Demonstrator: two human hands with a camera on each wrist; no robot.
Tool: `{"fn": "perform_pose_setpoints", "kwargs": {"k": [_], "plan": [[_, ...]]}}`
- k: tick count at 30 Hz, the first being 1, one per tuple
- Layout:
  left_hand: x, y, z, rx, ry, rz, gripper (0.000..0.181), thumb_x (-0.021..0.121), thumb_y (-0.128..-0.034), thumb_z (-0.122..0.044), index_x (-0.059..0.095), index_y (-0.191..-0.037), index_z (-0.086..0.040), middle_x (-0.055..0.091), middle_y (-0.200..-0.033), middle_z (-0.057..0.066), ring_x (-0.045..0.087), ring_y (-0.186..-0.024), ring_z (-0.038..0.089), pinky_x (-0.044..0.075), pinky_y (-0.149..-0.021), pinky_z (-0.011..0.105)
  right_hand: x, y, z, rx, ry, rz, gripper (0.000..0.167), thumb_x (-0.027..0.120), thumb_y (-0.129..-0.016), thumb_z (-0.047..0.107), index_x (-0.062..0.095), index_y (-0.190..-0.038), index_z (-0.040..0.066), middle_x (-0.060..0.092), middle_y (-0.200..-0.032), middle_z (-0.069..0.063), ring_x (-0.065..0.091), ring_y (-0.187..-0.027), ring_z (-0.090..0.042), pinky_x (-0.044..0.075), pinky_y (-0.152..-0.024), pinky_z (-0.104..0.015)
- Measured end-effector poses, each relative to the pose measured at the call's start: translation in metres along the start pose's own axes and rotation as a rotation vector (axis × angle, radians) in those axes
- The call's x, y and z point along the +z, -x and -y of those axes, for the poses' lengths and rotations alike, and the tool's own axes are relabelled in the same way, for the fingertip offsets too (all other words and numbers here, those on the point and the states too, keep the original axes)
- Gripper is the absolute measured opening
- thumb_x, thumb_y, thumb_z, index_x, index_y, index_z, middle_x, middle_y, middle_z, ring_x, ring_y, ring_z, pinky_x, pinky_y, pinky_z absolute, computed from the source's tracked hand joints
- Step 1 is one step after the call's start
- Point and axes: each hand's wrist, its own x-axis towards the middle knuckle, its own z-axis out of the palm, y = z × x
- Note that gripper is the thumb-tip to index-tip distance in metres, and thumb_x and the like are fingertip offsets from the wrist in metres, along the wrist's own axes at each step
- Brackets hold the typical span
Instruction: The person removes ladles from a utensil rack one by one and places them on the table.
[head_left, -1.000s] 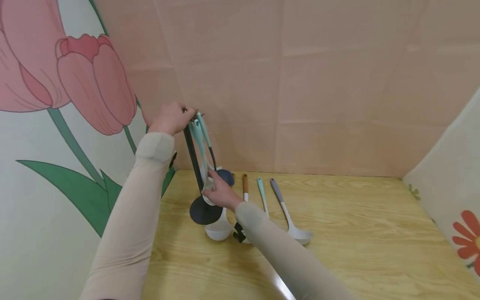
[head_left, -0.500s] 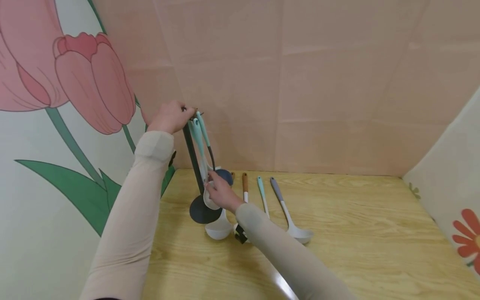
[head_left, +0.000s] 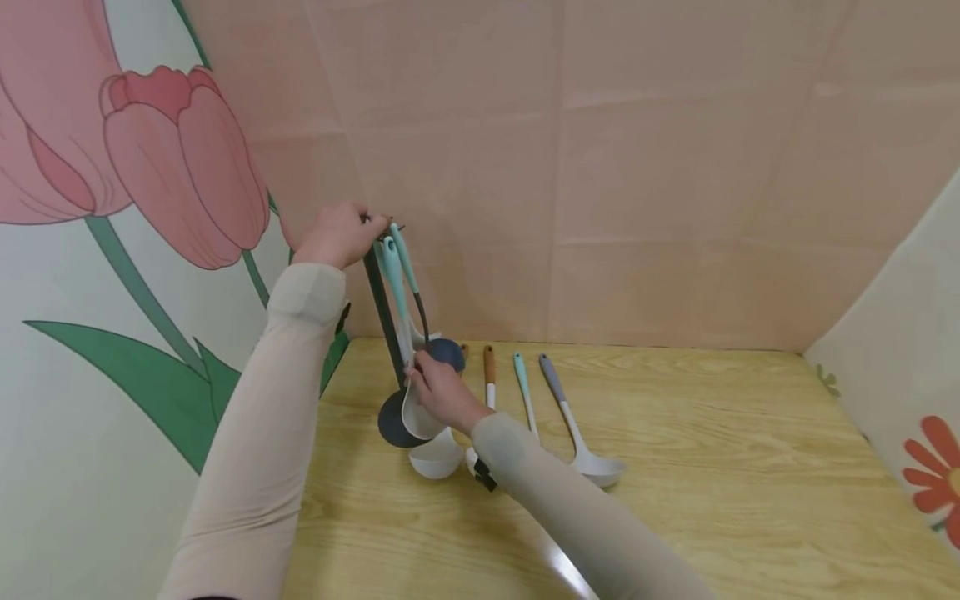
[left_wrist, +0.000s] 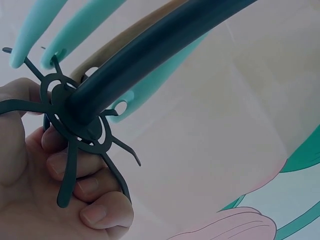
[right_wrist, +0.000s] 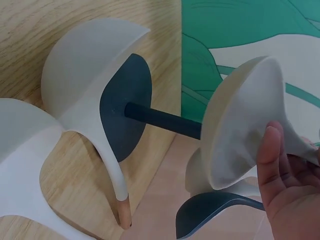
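Your left hand [head_left: 335, 237] grips the hooked top of the black utensil stand [head_left: 386, 318] at the table's [head_left: 735, 442] far left; your right hand [head_left: 446, 390] grasps the white ladle [head_left: 417, 419] beside its pole.

I hold a white ladle [head_left: 420, 415] and a black stand [head_left: 386, 321].
The ladle points bowl-down, turquoise handle [head_left: 393, 275] up at the hooks [left_wrist: 67, 177]; the stand's round base [head_left: 389, 422] sits on the desk [head_left: 712, 433].

Two hands [head_left: 337, 237] [head_left: 444, 392], one stand [head_left: 382, 308], eight utensils [head_left: 393, 271] [head_left: 407, 265] [head_left: 437, 458] [head_left: 490, 367] [head_left: 522, 379] [head_left: 553, 379] [left_wrist: 120, 45] [left_wrist: 157, 82]
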Motion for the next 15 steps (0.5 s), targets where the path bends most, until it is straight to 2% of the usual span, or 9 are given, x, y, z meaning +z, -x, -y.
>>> {"fn": "perform_pose_setpoints", "kwargs": {"k": [5, 11, 15], "plan": [[-0.0003, -0.0003, -0.0001, -0.005, -0.008, -0.008, 0.047, 0.037, -0.1011, -0.05, 0.06, -0.101, -0.01, 0.054, -0.097, 0.011, 0.049, -0.085, 0.027, 0.039, -0.069, 0.039, 0.0006, 0.0019, 0.0011, -0.032, 0.032, -0.013, 0.019, 0.041, -0.109, 0.02, 0.053, -0.107, 0.006, 0.068, -0.096, -0.007, 0.063, -0.069, -0.009, 0.053, -0.063, -0.024], [0.0002, -0.0012, 0.0003, -0.011, -0.002, -0.023, 0.043, 0.038, -0.1004, -0.048, 0.057, -0.09, -0.01, 0.048, -0.087, 0.009, 0.047, -0.079, 0.025, 0.037, -0.065, 0.037, 0.0003, 0.0018, 0.0021, -0.06, 0.067, -0.026, 0.019, 0.041, -0.109, 0.019, 0.053, -0.106, 0.006, 0.067, -0.091, -0.005, 0.061, -0.067, -0.008, 0.051, -0.062, -0.024], [0.0002, -0.0011, 0.001, -0.02, 0.004, -0.019, 0.044, 0.038, -0.1003, -0.048, 0.059, -0.094, -0.01, 0.049, -0.088, 0.009, 0.047, -0.08, 0.025, 0.038, -0.066, 0.037, -0.0001, 0.0007, 0.0023, -0.07, 0.077, -0.041, 0.018, 0.041, -0.109, 0.018, 0.054, -0.105, 0.006, 0.067, -0.09, -0.005, 0.06, -0.067, -0.008, 0.051, -0.063, -0.024]]}}
